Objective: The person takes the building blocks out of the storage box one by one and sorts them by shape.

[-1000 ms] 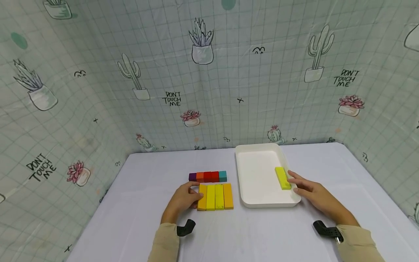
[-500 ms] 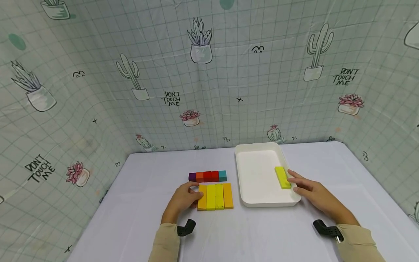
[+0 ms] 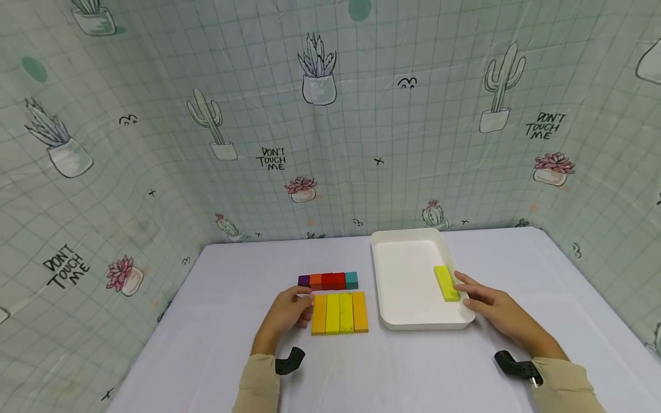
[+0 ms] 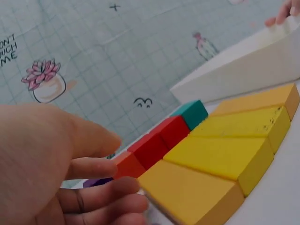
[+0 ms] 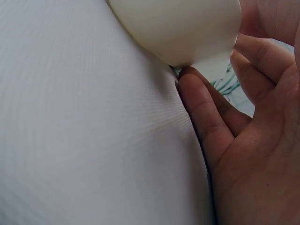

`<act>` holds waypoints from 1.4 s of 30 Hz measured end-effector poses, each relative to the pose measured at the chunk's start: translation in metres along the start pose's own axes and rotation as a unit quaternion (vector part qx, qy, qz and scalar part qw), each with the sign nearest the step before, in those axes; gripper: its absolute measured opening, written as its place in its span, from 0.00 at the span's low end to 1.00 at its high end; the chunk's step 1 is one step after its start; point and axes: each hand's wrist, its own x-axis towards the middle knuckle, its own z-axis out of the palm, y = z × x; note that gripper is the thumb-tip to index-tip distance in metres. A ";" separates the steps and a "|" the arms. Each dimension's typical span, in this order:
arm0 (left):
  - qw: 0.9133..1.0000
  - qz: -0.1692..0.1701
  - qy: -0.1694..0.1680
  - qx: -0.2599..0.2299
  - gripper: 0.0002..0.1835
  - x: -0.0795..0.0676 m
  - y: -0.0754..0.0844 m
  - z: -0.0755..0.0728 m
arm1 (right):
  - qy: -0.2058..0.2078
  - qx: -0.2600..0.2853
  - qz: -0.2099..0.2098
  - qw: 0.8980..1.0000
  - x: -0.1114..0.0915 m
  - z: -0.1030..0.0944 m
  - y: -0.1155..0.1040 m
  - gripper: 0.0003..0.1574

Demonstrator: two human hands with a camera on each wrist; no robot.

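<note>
little had changed: the left hand (image 3: pixel 286 312) was drawn slightly back, fingers loosely curled beside 4 yellow blocks (image 3: pixel 339 312); the right hand (image 3: pixel 490 307) was kept relaxed against the tray (image 3: pixel 408 321).

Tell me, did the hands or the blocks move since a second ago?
Hardly. The left hand slipped slightly off the orange block it touched. The right hand stays at the white tray by the yellow block. Blocks unmoved.

A white rectangular tray (image 3: pixel 408 310) holds one yellow block (image 3: pixel 446 283), lying flat by its right wall. Left of the tray, four yellow and orange blocks (image 3: pixel 339 312) lie side by side.
</note>
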 end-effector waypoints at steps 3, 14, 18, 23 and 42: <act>0.999 0.021 0.020 -0.031 0.17 -0.001 0.007 0.003 | 0.001 -0.004 -0.006 1.000 0.001 0.000 0.000 0.31; 0.993 0.085 -0.035 -0.076 0.16 0.001 0.045 0.050 | -0.003 0.014 0.007 1.000 -0.001 0.000 0.002 0.33; 0.989 0.088 -0.076 -0.089 0.18 0.005 0.061 0.062 | -0.004 0.022 0.014 1.000 -0.001 0.000 0.002 0.33; 0.991 0.080 -0.089 -0.064 0.18 0.011 0.079 0.075 | -0.001 0.019 0.008 1.000 0.000 0.000 -0.001 0.32; 0.986 0.091 -0.088 -0.108 0.16 0.042 0.114 0.119 | -0.001 0.011 0.003 1.000 0.000 0.002 -0.003 0.32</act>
